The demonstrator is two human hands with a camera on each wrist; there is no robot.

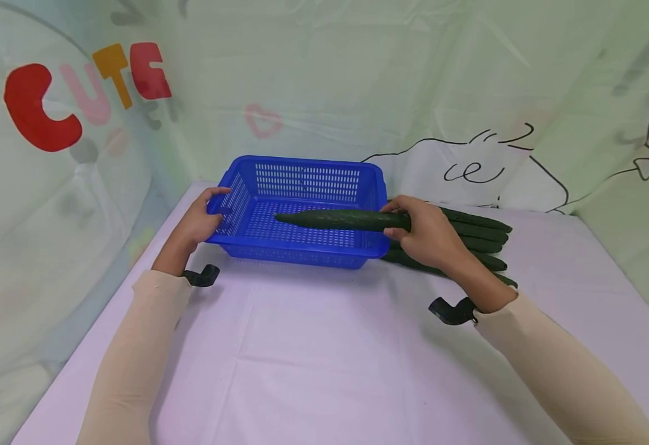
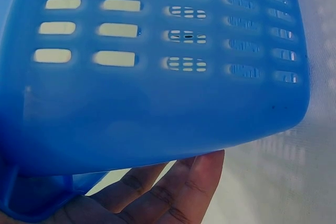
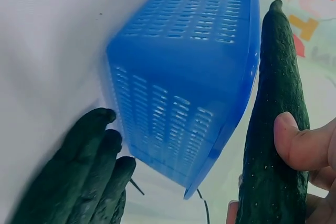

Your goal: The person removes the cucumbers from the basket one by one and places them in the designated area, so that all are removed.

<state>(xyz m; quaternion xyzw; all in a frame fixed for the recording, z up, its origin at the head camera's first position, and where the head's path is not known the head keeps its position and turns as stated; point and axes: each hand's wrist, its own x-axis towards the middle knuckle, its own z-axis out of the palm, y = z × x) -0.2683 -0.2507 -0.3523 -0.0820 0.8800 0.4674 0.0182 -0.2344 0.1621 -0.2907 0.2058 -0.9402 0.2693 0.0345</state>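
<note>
A long dark green cucumber (image 1: 341, 219) is held by its right end in my right hand (image 1: 432, 232), lying level above the blue plastic basket (image 1: 296, 250). In the right wrist view the thumb presses on the cucumber (image 3: 278, 82), with fingertips showing on its other side. My left hand (image 1: 199, 216) grips the basket's left rim, thumb on the inner side. Its fingers (image 2: 205, 182) touch the outside of the basket wall (image 2: 157, 114) in the left wrist view. Within the basket, only the slotted floor and walls show.
Several more cucumbers (image 1: 477, 238) lie side by side on the table, right of the basket and partly behind my right arm. A pale cloth covers the table (image 1: 313, 346). Behind it hangs a light curtain (image 1: 302, 74) with drawings and letters.
</note>
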